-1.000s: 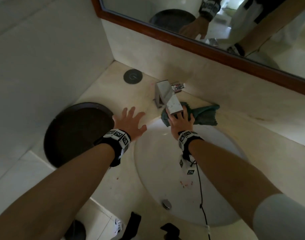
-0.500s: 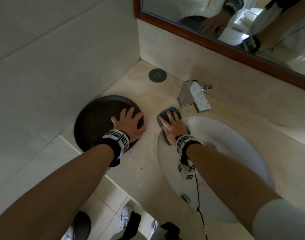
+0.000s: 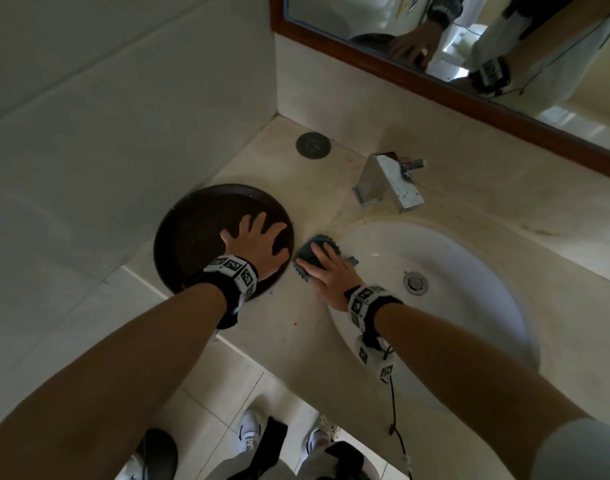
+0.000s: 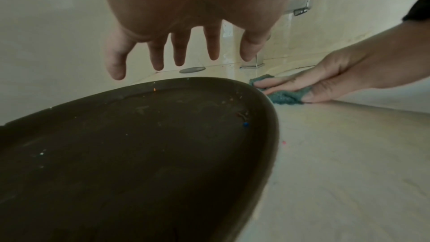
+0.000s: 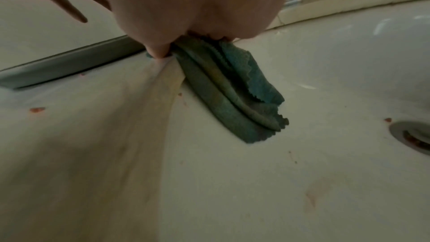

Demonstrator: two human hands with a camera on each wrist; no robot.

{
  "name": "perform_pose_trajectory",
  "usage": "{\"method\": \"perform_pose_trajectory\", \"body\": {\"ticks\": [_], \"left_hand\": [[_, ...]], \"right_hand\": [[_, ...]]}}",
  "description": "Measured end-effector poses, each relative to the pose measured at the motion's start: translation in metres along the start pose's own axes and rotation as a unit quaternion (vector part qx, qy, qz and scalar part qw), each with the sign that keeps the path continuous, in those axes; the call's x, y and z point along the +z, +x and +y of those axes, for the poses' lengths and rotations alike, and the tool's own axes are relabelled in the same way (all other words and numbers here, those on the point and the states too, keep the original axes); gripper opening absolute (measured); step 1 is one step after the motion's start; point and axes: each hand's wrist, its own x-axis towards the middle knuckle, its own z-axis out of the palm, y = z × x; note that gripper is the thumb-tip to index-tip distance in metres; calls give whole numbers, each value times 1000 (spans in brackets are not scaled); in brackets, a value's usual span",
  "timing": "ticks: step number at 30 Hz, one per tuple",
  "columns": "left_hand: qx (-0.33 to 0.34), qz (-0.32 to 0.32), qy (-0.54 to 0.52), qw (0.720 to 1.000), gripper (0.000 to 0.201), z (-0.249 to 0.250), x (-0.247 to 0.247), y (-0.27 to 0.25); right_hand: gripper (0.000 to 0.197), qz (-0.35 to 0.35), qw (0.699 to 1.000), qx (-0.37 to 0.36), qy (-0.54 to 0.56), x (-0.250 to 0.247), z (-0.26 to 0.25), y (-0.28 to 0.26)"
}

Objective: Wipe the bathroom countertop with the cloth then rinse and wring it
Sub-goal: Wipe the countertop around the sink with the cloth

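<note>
The right hand [image 3: 326,271] lay flat with straight fingers pressing the teal cloth [image 3: 312,252] onto the bench [image 3: 289,327], at the centre of the head frame on the strip between the dark round tray [image 3: 199,230] and the white sink [image 3: 463,271]; part of the cloth trailed over the sink's rim. The left hand [image 3: 255,242], fingers spread wide and holding nothing, hovered over the tray. A chrome tap [image 3: 388,181] stood above the sink, toward the upper right.
</note>
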Motion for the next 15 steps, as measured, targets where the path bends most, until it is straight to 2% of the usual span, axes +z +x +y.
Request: {"method": "perform_pose_trajectory", "body": {"ticks": [8,15], "left_hand": [[-27,-7,-3,1000,59,-14,10,-6],[-14,-4,-4,1000,59,-19,11,-8]], "right_hand": [[53,-53,994,92,-12,-20,-6,41],[56,-16,994,104,10,-3,-29,24]]}}
